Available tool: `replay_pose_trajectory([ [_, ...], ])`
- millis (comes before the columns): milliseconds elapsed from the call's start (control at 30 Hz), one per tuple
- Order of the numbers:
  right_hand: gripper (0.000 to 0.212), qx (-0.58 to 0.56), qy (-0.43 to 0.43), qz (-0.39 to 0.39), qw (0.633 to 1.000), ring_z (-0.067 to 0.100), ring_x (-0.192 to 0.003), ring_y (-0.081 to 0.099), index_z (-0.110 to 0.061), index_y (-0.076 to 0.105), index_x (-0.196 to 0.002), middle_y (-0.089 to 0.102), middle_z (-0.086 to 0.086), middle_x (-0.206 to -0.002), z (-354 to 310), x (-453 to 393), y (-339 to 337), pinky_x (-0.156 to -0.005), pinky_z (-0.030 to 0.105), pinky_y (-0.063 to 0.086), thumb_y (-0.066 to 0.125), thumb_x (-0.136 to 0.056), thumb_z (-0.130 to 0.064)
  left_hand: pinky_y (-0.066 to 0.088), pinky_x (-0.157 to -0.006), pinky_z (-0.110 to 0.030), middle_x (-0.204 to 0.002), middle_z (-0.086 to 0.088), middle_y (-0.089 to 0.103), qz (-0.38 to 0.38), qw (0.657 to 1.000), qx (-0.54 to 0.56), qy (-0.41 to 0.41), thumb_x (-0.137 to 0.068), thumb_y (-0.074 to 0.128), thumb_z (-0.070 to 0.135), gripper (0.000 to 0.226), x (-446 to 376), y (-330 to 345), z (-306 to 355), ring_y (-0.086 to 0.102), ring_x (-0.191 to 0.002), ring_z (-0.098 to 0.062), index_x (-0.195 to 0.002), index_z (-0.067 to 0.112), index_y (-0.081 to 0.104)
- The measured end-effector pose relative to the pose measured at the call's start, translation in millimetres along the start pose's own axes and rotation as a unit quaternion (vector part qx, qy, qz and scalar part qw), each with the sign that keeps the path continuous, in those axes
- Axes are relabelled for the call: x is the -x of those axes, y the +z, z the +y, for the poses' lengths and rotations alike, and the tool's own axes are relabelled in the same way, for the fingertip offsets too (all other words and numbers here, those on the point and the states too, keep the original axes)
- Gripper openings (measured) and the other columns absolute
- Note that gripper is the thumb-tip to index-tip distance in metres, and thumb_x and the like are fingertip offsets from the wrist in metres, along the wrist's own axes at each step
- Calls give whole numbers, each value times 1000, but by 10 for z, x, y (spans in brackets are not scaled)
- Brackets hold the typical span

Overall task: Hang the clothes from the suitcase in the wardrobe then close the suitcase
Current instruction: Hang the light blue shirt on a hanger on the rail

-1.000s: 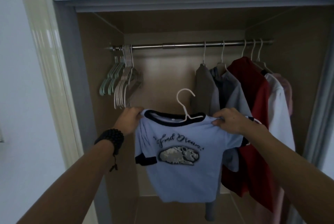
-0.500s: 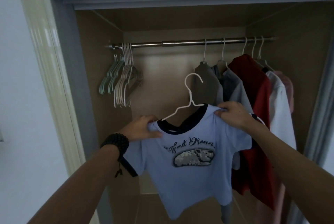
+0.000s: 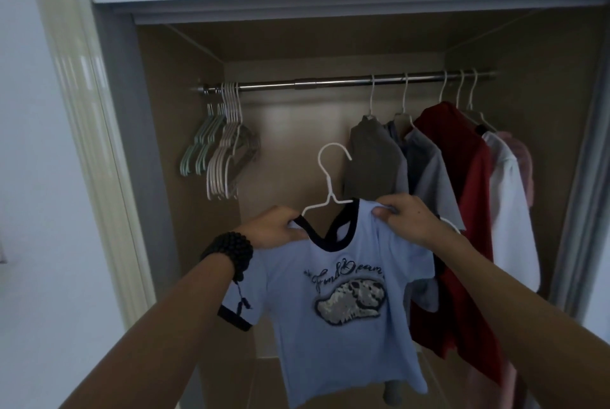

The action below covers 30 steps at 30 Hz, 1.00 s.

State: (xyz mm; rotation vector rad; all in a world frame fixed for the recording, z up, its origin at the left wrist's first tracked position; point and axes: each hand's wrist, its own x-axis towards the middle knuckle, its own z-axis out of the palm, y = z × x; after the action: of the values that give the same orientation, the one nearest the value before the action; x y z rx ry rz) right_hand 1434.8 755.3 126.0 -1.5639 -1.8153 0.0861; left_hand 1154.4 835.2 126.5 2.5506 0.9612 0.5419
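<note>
A light blue T-shirt with dark trim and a printed chest design hangs in front of the open wardrobe. A white hanger sticks up through its collar, tilted, hook free below the metal rail. My left hand pinches the collar at the shirt's left shoulder. My right hand grips the right shoulder over the hanger arm. The suitcase is out of view.
Several empty hangers bunch at the rail's left end. Grey, red, white and pink clothes hang at the right. Between them the rail is bare. The cream door frame stands at the left.
The shirt has been lifted and tilted. The hanger's left arm has slipped out above the collar, and my left hand moved from the sleeve edge to the collar.
</note>
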Motion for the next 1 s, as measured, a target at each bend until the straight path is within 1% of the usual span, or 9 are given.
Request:
replay_pose_trajectory([
  [133,25,17,-29,16,999,14,-69,57,-3,68,-83,66,9,-76,26,-27,-57,-63,22,40,53,-96,-18,46,-86,-23,-96,0,69,6,992,127,-22,-96,57,27,16,67,-22,88,64,-92,-8,-89,19,70],
  [200,21,37,-40,24,998,19,-78,64,-3,72,-90,71,9,-83,90,-19,-115,-65,19,42,54,-96,-13,45,-70,-21,-75,-7,59,39,990,128,-32,-98,49,43,43,99,-26,82,57,-66,-10,-76,9,62],
  [267,18,67,-59,52,995,29,-79,66,2,72,-87,71,15,-82,199,-18,-179,-66,28,45,56,-93,-3,30,-54,-19,-67,-10,37,77,992,89,-33,-99,45,44,53,121,-39,35,35,-52,-10,-72,-2,51],
  [467,13,131,-21,127,983,34,-83,64,1,71,-89,70,19,-85,431,37,-436,-70,30,39,63,-88,-10,29,-58,-27,-62,-2,37,110,992,27,-60,-100,48,34,43,167,-163,-184,36,-56,-13,-73,1,54],
  [600,44,160,21,101,982,24,-110,57,-28,66,-113,66,-1,-115,303,51,-398,-94,46,46,46,-89,-59,34,-60,-19,-63,7,50,141,988,39,-41,-101,47,24,37,137,-88,-122,44,-55,0,-66,20,55],
  [700,28,79,13,83,993,15,-98,61,-25,65,-113,68,-3,-110,229,58,-378,-86,29,46,49,-94,-38,33,-56,-14,-65,4,50,170,984,39,-35,-101,48,21,34,131,-64,-113,42,-57,-3,-69,15,56],
  [800,26,42,26,-25,998,11,-97,63,-23,66,-114,68,-5,-105,180,89,-321,-82,16,42,57,-91,-16,34,-59,-20,-67,1,52,168,985,27,-32,-101,49,21,31,137,-77,-119,43,-59,-6,-74,10,60],
  [933,36,48,1,-136,990,3,-101,60,-25,62,-123,64,-11,-110,95,106,-130,-87,16,44,67,-88,-28,39,-67,-28,-76,-7,61,177,983,30,-28,-100,50,21,28,138,-111,-79,50,-68,-13,-80,7,65],
  [1000,19,69,-41,-134,988,1,-91,61,-23,66,-108,67,-12,-99,38,72,-8,-81,21,47,65,-90,-30,41,-70,-28,-82,-9,65,182,983,31,-27,-99,52,23,26,136,-123,-16,54,-74,-14,-81,10,66],
])
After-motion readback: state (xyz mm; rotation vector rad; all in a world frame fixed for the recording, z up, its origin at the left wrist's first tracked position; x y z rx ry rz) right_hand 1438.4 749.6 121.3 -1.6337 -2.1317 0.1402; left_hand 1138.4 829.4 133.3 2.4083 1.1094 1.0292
